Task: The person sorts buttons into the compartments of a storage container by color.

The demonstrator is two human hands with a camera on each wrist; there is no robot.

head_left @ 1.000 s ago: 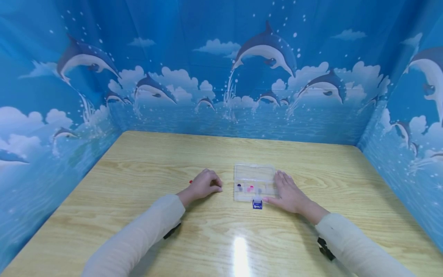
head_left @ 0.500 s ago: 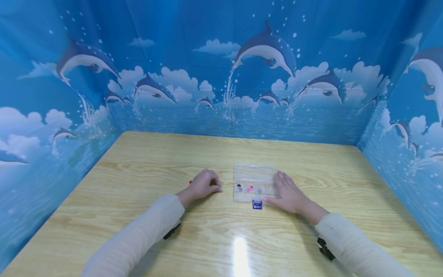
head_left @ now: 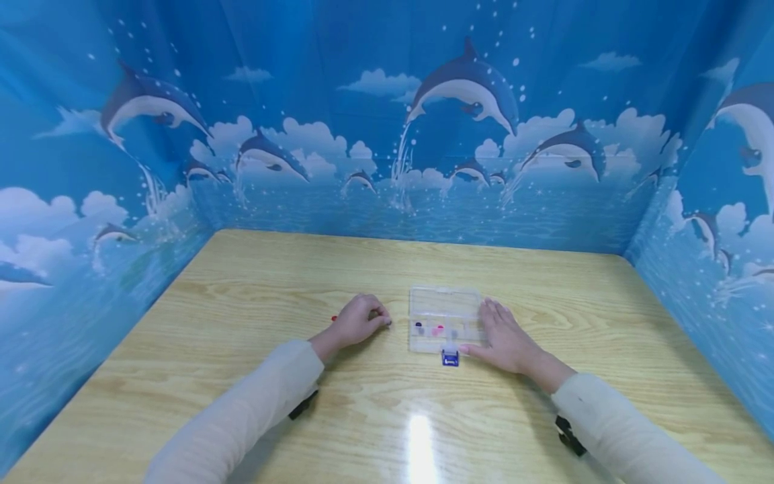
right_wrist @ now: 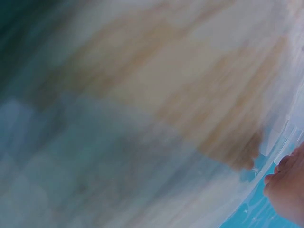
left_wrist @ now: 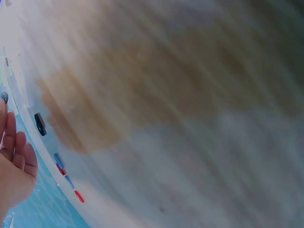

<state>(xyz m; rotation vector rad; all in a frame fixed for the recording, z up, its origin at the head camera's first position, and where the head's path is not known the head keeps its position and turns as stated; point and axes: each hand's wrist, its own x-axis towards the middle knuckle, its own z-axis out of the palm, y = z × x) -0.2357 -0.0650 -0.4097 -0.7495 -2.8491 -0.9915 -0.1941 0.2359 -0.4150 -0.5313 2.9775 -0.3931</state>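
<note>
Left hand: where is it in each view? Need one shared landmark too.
Head: left hand just left of centre, below mid-height.
Left wrist: left hand at the left edge, mostly in the lower half, pinching a small round piece.
Right wrist: not in it; that's the right hand.
Shared: blue backdrop, across the top in head, lower left in left wrist, lower right in right wrist.

No lettering can be read; a pale mark on the blue latch, near side of a clear box, is too small to tell.
</note>
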